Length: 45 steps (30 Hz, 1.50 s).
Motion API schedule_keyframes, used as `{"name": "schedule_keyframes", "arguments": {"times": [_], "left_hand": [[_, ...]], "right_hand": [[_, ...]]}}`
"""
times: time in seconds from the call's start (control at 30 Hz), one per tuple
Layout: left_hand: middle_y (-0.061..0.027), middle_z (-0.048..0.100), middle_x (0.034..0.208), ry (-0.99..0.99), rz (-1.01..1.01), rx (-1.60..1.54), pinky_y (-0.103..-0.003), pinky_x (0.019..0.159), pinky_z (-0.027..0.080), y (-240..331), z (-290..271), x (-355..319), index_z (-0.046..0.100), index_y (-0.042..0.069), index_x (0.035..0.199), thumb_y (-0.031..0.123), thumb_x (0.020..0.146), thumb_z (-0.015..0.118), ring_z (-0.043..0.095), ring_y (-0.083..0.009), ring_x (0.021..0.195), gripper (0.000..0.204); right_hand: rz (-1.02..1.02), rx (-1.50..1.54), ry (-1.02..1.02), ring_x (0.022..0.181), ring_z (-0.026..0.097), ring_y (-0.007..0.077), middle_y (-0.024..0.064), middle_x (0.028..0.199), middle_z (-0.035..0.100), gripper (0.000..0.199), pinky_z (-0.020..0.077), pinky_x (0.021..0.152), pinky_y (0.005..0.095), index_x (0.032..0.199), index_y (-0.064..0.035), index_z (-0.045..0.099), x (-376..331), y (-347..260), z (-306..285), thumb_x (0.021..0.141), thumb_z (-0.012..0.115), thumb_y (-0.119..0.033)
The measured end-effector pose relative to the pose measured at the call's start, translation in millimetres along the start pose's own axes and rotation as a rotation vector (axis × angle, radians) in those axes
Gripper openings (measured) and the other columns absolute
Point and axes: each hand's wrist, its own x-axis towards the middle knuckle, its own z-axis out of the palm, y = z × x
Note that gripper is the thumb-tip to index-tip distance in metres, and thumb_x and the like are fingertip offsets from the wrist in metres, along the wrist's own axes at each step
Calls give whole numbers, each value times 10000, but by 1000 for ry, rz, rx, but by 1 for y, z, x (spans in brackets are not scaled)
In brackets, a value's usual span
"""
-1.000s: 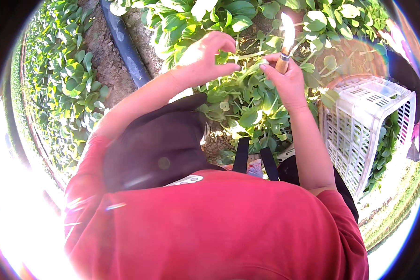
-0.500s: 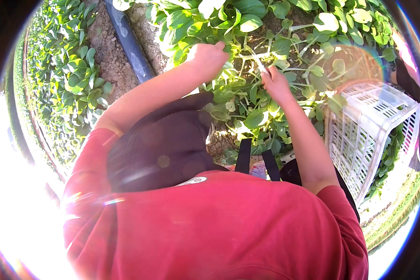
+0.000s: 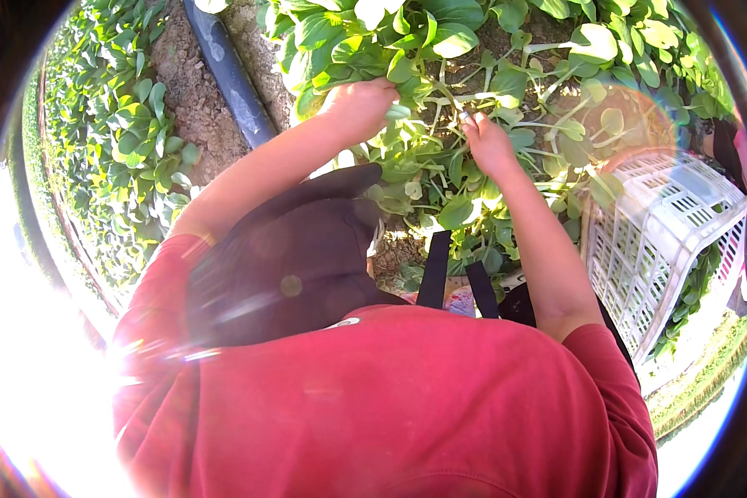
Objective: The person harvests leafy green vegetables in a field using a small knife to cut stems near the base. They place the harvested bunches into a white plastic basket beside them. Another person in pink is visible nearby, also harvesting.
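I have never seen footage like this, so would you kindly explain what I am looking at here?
This is a wide fisheye camera worn on a person's head, looking down, so the edges bend. The red shirt at the bottom is the wearer's own. Both bare arms reach forward into low green leafy plants growing in soil. The left hand is buried among the leaves; the right hand pinches at pale stems. What each grips is hidden. A white slatted plastic crate stands at the right, and a black pipe lies on the dirt.

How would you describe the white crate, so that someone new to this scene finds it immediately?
Start at the row of leafy green plants where both hands work. Follow the right hand down its forearm, then look right: the white crate stands there, the only pale, slotted plastic thing among foliage.
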Motion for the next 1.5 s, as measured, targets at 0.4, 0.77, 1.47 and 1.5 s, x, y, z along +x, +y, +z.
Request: {"name": "schedule_keyframes", "arguments": {"times": [0.4, 0.77, 1.47, 1.5], "left_hand": [[-107, 676, 1025, -155, -208, -244, -363, 798, 532, 7, -25, 0, 683, 196, 1127, 239, 858, 683, 666, -271, 884, 272], [-11, 632, 830, -343, -151, -1601, -216, 698, 472, 39, -37, -29, 668, 63, 1167, 274, 932, 629, 534, -76, 723, 318], [-113, 676, 892, -392, 78, -300, -366, 693, 530, 70, -73, 10, 672, 54, 1006, 245, 807, 716, 679, -249, 841, 279], [-99, 679, 910, -382, 125, 27, -362, 690, 538, 75, -77, 16, 694, 62, 997, 221, 795, 715, 684, -242, 856, 258]], "right_hand": [[148, 125, -264, 778, 621, 317, 156, 889, 648, 302, 475, 690, 437, 982, -16, 529, 16, -4, -13, 946, 545, -315], [-17, 1526, -157, 638, 454, 62, -23, 849, 578, 360, 388, 550, 222, 1196, -51, 588, -55, -59, -70, 858, 710, -54], [52, 1336, -6, 666, 537, 68, 9, 891, 613, 230, 429, 556, 201, 1102, -61, 592, -63, -91, -69, 889, 677, -86], [85, 1248, 63, 675, 541, 70, 22, 903, 620, 221, 424, 552, 197, 1099, -56, 582, -53, -72, -69, 900, 668, -95]]}}
